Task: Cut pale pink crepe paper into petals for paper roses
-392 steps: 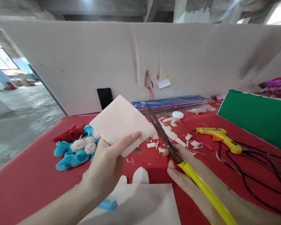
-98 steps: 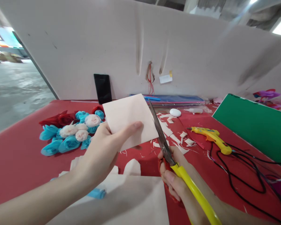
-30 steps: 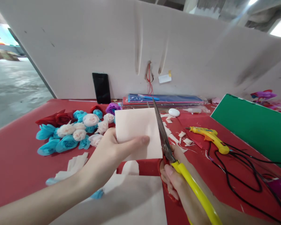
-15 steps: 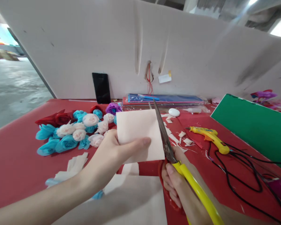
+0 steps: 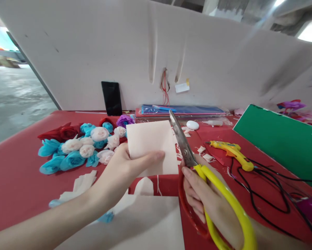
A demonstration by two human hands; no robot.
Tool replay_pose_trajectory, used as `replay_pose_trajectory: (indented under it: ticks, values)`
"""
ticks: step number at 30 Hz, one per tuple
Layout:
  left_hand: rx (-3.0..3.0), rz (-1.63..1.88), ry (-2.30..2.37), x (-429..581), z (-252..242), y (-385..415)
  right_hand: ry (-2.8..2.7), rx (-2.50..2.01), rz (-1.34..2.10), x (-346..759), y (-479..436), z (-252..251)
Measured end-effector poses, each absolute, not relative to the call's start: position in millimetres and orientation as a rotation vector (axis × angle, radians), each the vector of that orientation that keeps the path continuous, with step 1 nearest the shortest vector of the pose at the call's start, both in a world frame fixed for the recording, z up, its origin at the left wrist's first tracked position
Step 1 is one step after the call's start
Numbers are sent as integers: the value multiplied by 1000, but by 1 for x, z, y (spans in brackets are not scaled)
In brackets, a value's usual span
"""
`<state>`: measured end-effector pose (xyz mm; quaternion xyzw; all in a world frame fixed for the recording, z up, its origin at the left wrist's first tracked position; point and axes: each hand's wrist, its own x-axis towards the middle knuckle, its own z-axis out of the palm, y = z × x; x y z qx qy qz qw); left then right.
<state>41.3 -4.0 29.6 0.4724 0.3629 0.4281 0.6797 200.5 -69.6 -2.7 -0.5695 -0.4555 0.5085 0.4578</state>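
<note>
My left hand (image 5: 129, 163) pinches a pale cream square of paper (image 5: 149, 139) upright, thumb across its front. My right hand (image 5: 206, 194) is wrapped round a pair of scissors (image 5: 182, 140) with yellow and red handles. Their blades point up and away, looking closed, just right of the paper's edge with a small gap. A thin trimmed sliver (image 5: 159, 185) shows below the square. Under my hands lies a larger cream sheet (image 5: 156, 222), and a pale rounded piece (image 5: 144, 186) sits at its far edge.
Blue, white, red and purple fabric-like flowers (image 5: 86, 150) are grouped at left beside pale strips (image 5: 79, 184). A phone (image 5: 111, 98) leans on the back panel. Paper scraps (image 5: 208, 157), a yellow glue gun (image 5: 231, 151) with black cord and a green board (image 5: 280, 146) are at right.
The scissors have moved off the paper's right edge, slightly right and down, and their blades have come together. A thin sliver has come off below the square.
</note>
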Motion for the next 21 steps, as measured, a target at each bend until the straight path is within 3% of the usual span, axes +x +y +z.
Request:
replay_pose_trajectory:
  ticks: [4,21]
  values:
    - [1094,950,820,39,27,-1,-1027,-1294,1432,206,-57,9]
    - [1073,877,876,41,21,-1,-1144,-1169,1148,212,-54,26]
